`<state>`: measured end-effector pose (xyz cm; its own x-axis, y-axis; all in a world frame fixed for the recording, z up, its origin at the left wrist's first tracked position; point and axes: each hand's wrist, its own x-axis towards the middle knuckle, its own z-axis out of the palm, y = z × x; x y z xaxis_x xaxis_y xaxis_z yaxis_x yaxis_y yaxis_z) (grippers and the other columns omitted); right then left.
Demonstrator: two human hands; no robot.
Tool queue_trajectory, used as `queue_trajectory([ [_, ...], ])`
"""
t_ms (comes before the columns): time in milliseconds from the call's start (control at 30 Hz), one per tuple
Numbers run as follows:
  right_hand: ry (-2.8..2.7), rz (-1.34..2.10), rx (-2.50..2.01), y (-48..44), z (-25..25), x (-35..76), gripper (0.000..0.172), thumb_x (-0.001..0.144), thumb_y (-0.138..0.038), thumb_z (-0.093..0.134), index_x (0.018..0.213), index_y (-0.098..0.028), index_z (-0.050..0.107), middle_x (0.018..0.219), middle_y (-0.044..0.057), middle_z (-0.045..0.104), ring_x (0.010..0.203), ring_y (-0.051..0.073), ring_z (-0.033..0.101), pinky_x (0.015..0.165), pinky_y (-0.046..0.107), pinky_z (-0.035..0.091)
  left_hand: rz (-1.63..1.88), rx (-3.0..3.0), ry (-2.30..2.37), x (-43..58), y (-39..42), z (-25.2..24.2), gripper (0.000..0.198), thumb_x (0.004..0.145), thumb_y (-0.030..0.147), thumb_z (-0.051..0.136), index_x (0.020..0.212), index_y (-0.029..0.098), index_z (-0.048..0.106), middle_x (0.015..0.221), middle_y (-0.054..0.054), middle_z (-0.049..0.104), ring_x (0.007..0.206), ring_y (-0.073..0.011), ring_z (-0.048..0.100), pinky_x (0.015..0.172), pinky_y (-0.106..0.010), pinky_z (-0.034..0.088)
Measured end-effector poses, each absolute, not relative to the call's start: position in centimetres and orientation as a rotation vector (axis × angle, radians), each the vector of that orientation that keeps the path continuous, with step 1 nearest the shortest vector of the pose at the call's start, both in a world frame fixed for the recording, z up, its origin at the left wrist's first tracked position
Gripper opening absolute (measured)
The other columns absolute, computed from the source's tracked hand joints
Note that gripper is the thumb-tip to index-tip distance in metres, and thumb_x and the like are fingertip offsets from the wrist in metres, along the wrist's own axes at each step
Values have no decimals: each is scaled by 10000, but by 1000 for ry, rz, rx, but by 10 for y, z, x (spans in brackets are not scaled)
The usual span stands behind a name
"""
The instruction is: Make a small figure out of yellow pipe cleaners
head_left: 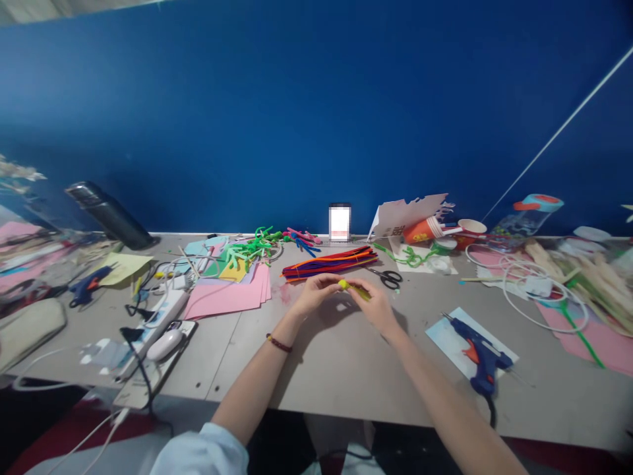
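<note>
Above the middle of the table, my left hand (316,292) pinches the small, rounded end of a yellow pipe cleaner (343,284). My right hand (376,309) is closed around the rest of it, where yellow strands show between the fingers; how they are wound is too small to tell. Just beyond my hands lies a bundle of orange, red and purple pipe cleaners (329,264). Black-handled scissors (390,280) rest to the right of that bundle, apart from my right hand.
A blue glue gun (477,353) lies on light-blue paper at right. Pink sheets (225,297), green pipe cleaners (240,254) and a power strip (157,330) are at left. A lit phone (339,223) stands against the blue wall. Paper cups (424,229) lie back right.
</note>
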<state>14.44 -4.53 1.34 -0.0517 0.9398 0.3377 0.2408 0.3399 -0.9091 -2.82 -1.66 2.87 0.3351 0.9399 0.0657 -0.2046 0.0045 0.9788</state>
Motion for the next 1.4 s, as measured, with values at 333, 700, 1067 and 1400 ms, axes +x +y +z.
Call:
queue_trajectory([
  [333,-1674,469,-1101,-53,19,138,217,854,-356,553,997,-250,677,945,53,688,911,218,620,852,358,487,1079,1109,768,-22,-16,17,267,603,300,803,808,146,730,798,-68,697,698,-132,601,732,-285,459],
  [700,-1787,119,-1042,-50,9,140,235,896,-289,509,1051,-228,675,985,65,702,937,215,640,873,366,513,1008,835,740,-11,-22,13,286,584,341,814,695,107,693,605,-8,589,629,-95,556,714,-252,435],
  [1067,-1850,193,-1026,-50,10,138,212,905,-231,476,1007,-215,660,940,70,670,900,201,621,819,349,520,887,885,780,-18,-22,16,350,599,353,795,806,84,711,595,10,565,601,-86,503,785,-296,443],
  [1400,-1791,242,-1038,-49,12,139,163,886,-235,513,942,-207,664,883,63,671,843,196,625,773,336,517,928,794,742,-16,-21,13,215,648,283,768,740,100,703,510,33,474,531,-75,473,682,-256,462],
])
